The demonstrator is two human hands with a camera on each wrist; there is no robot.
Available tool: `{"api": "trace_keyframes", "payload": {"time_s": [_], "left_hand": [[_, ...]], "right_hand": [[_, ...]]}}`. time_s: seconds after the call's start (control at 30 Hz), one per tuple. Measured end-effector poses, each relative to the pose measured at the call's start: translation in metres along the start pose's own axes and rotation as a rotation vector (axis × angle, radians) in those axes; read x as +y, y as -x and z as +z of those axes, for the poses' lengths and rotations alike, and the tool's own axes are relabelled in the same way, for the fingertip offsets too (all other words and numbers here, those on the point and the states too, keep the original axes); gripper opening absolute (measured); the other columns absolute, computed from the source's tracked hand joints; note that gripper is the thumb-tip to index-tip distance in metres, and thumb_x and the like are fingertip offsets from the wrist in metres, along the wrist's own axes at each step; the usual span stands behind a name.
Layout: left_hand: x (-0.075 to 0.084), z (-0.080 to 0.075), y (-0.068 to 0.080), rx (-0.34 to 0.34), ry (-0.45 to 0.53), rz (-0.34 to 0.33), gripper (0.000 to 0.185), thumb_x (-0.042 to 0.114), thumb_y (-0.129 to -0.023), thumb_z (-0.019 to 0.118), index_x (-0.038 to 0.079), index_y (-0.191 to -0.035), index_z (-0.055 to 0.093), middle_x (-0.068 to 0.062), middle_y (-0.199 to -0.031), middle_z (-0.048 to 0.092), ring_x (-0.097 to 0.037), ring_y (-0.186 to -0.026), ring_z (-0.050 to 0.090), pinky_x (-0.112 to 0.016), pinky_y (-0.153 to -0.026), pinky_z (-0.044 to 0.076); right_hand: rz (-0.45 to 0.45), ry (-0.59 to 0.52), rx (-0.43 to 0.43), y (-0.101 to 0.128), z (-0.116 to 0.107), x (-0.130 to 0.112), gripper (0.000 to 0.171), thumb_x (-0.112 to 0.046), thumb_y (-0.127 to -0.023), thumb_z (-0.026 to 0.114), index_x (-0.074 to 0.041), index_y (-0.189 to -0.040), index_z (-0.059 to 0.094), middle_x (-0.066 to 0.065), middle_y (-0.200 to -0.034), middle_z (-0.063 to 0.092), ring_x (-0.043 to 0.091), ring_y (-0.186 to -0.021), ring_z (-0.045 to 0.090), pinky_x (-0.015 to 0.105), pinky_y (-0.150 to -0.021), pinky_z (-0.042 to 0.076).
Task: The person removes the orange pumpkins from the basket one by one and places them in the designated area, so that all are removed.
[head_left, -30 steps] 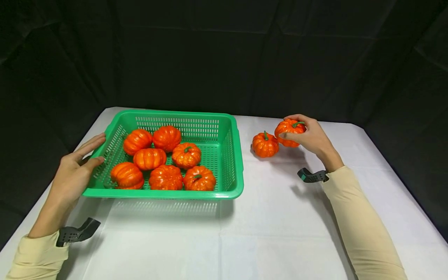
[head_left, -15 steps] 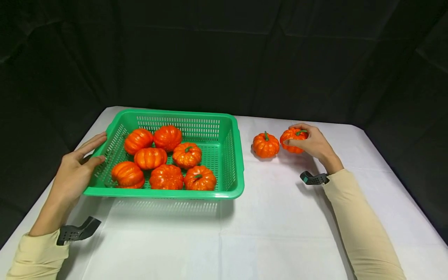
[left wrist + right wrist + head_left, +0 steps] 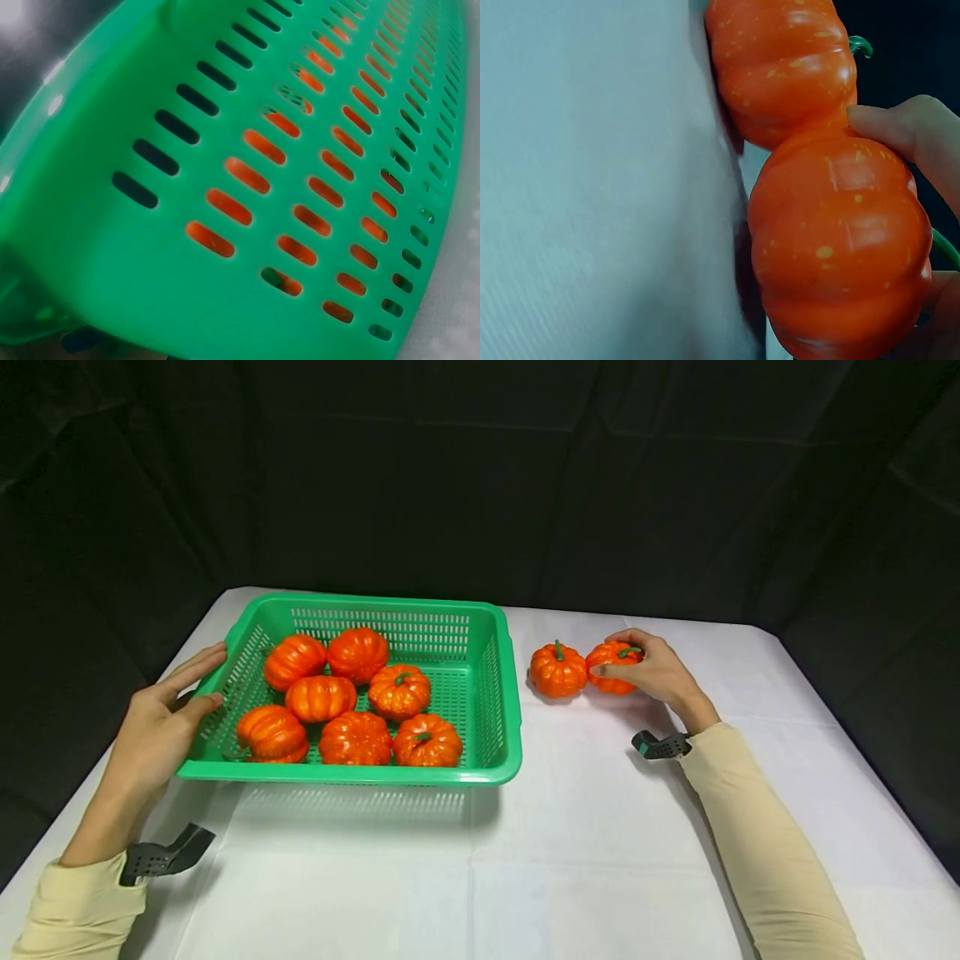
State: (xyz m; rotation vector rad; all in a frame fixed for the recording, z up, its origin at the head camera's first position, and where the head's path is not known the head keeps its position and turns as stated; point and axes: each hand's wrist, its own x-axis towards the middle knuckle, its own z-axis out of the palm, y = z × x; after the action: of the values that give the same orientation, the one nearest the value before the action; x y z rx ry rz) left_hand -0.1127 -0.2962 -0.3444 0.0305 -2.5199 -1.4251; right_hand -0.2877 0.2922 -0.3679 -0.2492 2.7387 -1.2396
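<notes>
My left grip (image 3: 155,731) lies spread against the basket (image 3: 337,773); right grip (image 3: 660,672) clamps a pumpkin (image 3: 840,240). Likely light, slick: hold opposite sides.

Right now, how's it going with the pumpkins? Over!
Left grip resting on green plastic basket. Right grip pinching orange pumpkin. In the way, basket-side: second pumpkin, touching it.

Orange pumpkins (image 3: 247,175) behind the green basket's slotted wall (image 3: 154,259)

The white-clothed table (image 3: 360,893) bears a green basket (image 3: 337,774) at ten o'clock, an orange pumpkin (image 3: 558,673) at one o'clock, and a second pumpkin (image 3: 609,654) touching its three-o'clock side.
</notes>
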Motion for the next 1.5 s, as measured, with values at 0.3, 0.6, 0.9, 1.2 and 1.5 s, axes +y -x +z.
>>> {"api": "trace_keyframes", "payload": {"time_s": [0.3,0.6,0.9,1.2,1.5], "left_hand": [[0.000,-0.001,0.000,-0.007,-0.007,-0.008,0.051,0.011,-0.108,0.049,0.009,-0.159,0.044,-0.001,-0.167,0.034,-0.020,-0.153,0.024,-0.033,-0.119,0.024],[0.001,0.000,-0.001,-0.010,-0.002,-0.021,0.051,0.011,-0.108,0.048,0.009,-0.159,0.044,-0.001,-0.167,0.033,-0.021,-0.154,0.023,-0.036,-0.120,0.025],[0.004,0.000,-0.001,-0.006,-0.009,-0.019,0.051,0.009,-0.108,0.048,0.008,-0.159,0.044,-0.004,-0.167,0.033,-0.021,-0.154,0.023,-0.036,-0.121,0.024],[0.002,-0.002,0.002,-0.006,-0.019,-0.021,0.051,0.008,-0.108,0.048,0.007,-0.159,0.043,-0.004,-0.167,0.033,-0.021,-0.154,0.024,-0.029,-0.118,0.027],[0.003,-0.002,0.000,-0.016,-0.029,-0.015,0.051,0.009,-0.108,0.049,0.008,-0.159,0.044,-0.004,-0.167,0.034,-0.022,-0.153,0.025,-0.030,-0.118,0.028]], "right_hand": [[-0.032,0.007,-0.003,-0.002,0.006,-0.001,0.069,-0.040,-0.088,0.084,-0.002,-0.138,0.056,0.018,-0.133,0.057,0.035,-0.121,0.048,0.051,-0.104,0.041],[-0.035,0.058,-0.025,-0.002,0.009,0.001,0.073,-0.041,-0.089,0.082,-0.003,-0.144,0.053,0.019,-0.138,0.054,0.037,-0.123,0.048,0.054,-0.106,0.042],[-0.013,0.075,-0.038,0.000,0.006,0.001,0.079,-0.049,-0.089,0.080,-0.007,-0.149,0.052,0.017,-0.148,0.049,0.038,-0.130,0.043,0.058,-0.109,0.038],[-0.198,0.111,0.173,0.012,0.010,-0.035,0.068,-0.038,-0.090,0.082,-0.011,-0.147,0.057,0.013,-0.150,0.052,0.039,-0.137,0.040,0.067,-0.107,0.034],[-0.406,-0.072,0.050,0.031,0.026,-0.088,0.047,-0.023,-0.095,0.078,-0.014,-0.139,0.064,0.005,-0.133,0.066,0.027,-0.123,0.059,0.046,-0.103,0.045]]}}
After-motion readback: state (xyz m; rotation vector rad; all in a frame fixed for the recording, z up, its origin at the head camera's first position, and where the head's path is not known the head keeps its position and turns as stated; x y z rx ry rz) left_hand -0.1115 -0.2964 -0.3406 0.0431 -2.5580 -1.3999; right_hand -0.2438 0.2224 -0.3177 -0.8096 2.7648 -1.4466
